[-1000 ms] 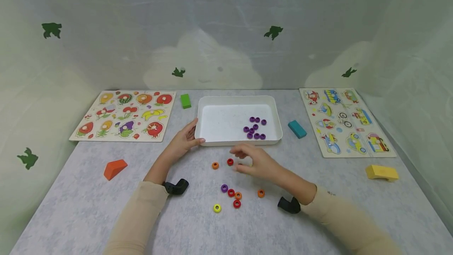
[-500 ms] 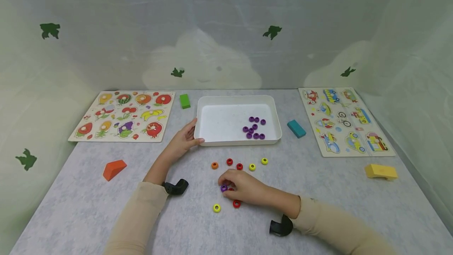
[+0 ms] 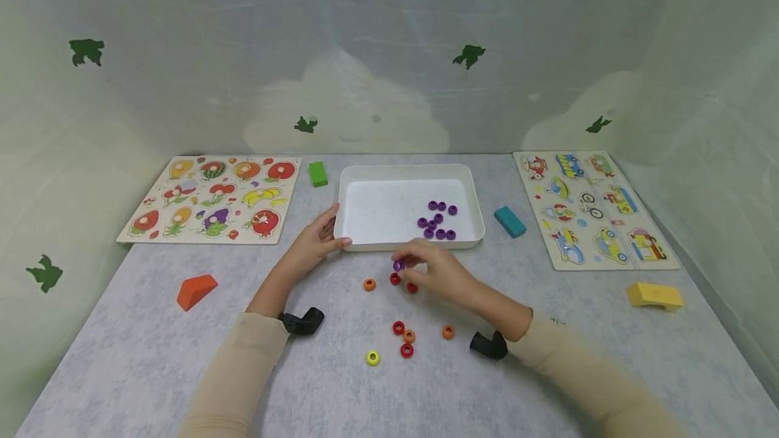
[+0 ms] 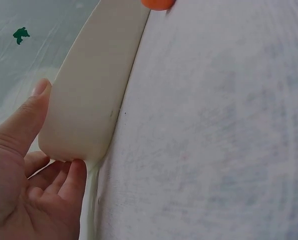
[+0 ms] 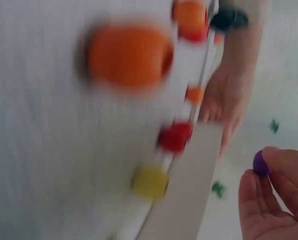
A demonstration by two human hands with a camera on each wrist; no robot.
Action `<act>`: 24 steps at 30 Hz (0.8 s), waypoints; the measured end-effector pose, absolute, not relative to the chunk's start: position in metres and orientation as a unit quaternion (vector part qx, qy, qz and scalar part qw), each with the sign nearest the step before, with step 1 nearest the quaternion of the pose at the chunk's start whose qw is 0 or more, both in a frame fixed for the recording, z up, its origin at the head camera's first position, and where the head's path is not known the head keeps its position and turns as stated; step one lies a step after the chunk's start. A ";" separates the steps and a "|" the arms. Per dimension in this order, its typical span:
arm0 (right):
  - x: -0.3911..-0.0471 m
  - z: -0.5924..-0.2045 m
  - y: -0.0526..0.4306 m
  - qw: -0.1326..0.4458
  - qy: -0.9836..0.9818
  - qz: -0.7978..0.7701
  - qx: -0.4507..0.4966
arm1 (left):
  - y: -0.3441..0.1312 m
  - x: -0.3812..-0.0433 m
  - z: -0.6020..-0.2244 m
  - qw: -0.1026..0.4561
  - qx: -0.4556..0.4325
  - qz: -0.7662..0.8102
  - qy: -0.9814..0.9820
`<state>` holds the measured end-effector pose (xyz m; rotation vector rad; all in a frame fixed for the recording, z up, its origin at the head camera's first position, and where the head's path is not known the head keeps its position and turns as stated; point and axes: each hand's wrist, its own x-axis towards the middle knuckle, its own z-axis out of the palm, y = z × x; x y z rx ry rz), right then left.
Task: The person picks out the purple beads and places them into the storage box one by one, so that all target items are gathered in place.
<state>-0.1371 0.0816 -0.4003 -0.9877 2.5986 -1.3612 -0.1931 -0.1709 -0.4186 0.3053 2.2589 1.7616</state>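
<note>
My right hand (image 3: pixel 441 272) pinches a purple bead (image 3: pixel 398 265) between thumb and fingertips, raised just in front of the tray's near wall. In the right wrist view, that bead (image 5: pixel 260 164) shows clear of the table. My left hand (image 3: pixel 312 247) grips the near left corner of the white tray (image 3: pixel 371 247), thumb on the front wall and fingers round the side, as the left wrist view shows. Several purple beads (image 3: pixel 438 219) lie in the tray's right half. Red beads (image 3: pixel 395 278) and an orange bead (image 3: pixel 369 284) lie on the table beside the right hand.
Nearer lie red and orange beads (image 3: pixel 409 336) and a yellow bead (image 3: pixel 373 358). A fruit puzzle board (image 3: pixel 209 200) stands left, a vehicle puzzle board (image 3: pixel 596 211) right. Green (image 3: pixel 318 174), teal (image 3: pixel 510 222), orange (image 3: pixel 197 291) and yellow blocks (image 3: pixel 655 296) lie around.
My right hand went down to the near bead cluster, took the purple bead there, and lifted it forward toward the tray. The left hand stays on the tray corner.
</note>
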 end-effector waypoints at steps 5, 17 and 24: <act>-0.183 -0.402 0.099 -0.026 0.869 -0.432 -0.240 | -0.171 -0.193 -0.419 0.131 0.104 0.608 0.776; -0.243 -0.426 0.122 0.058 0.926 -0.354 -0.117 | -0.172 -0.191 -0.418 0.133 0.112 0.608 0.774; -0.245 -0.422 0.122 0.083 0.930 -0.336 -0.122 | -0.173 -0.194 -0.422 0.136 0.109 0.604 0.778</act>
